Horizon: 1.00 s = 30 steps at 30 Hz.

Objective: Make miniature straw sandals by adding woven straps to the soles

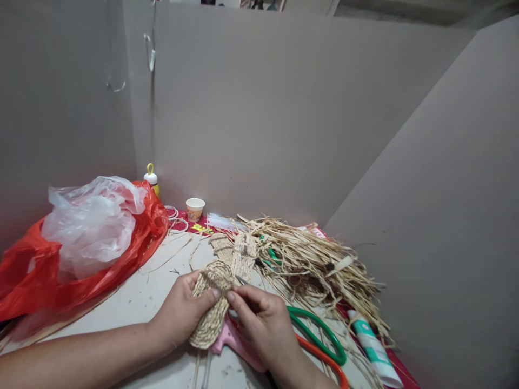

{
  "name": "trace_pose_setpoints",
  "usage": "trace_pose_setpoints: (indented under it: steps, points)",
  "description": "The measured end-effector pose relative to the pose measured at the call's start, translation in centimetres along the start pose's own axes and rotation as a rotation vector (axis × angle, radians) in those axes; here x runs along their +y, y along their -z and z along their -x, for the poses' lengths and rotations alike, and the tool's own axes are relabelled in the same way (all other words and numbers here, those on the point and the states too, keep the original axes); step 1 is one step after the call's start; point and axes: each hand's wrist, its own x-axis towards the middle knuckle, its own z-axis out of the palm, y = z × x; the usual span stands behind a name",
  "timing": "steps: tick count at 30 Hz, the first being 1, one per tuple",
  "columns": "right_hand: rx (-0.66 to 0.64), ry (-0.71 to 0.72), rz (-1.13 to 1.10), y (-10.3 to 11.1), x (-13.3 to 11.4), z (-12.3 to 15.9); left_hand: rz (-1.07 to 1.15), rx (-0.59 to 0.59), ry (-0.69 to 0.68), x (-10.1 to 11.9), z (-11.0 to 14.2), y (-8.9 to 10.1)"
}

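An oval, sole-shaped piece of braided straw (207,323) is tilted up above the table. My left hand (182,305) grips it from the left, the thumb across its front near the middle. My right hand (261,319) pinches at its right edge with thumb and forefinger; any strand between those fingertips is too small to make out. Just behind the right fingers shows a pointed metal tip (241,280), its other end hidden. A pink plastic tool (235,343) lies under both hands, partly covered. Two similar braided straw pieces (244,251) rest on the table beyond.
Loose straw (308,254) is heaped at the back right. Green (324,329) and orange (324,356) looped handles lie beside my right wrist, near a green-white tube (375,348). Plastic bags (93,227), a paper cup (195,209) and a yellow bottle (151,178) stand left and back. Grey partitions (243,108) enclose the table.
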Motion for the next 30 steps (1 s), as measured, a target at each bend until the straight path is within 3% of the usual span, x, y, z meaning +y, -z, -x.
trace_pose_setpoints:
  steps: [3,6,9,15,18,21,25,27,30]
  points:
    - [-0.094,-0.058,-0.075,0.4,-0.3,-0.3,0.019,0.034,-0.038,0.5,-0.4,0.3]
    - [-0.049,-0.162,-0.251,0.5,-0.6,-0.6,0.029,0.056,-0.058,0.7,-0.6,0.5]
    - [-0.049,-0.171,-0.317,0.2,-0.7,-0.6,0.002,0.061,-0.069,0.4,-0.4,0.5]
    - [-0.063,-0.256,-0.381,-0.3,-0.6,-0.3,-0.051,-0.061,-0.066,0.3,-0.4,0.7]
    - [-0.043,-0.266,-0.373,-0.1,-0.3,-0.4,-0.182,0.041,-0.179,0.9,-0.7,1.3]
    - [-0.044,-0.262,-0.35,0.0,0.0,-0.4,-0.463,0.173,-0.405,1.6,-0.5,1.8]
    - [-0.048,-0.19,-0.26,-0.2,0.0,-0.2,-0.81,0.123,-0.745,2.3,0.2,1.7]
    - [-0.039,-0.136,-0.186,-0.4,0.0,0.0,-0.914,0.076,-0.789,2.4,0.5,1.4]
    - [-0.018,-0.05,-0.107,-0.7,0.0,0.2,-0.988,0.044,-0.75,2.3,0.8,0.9]
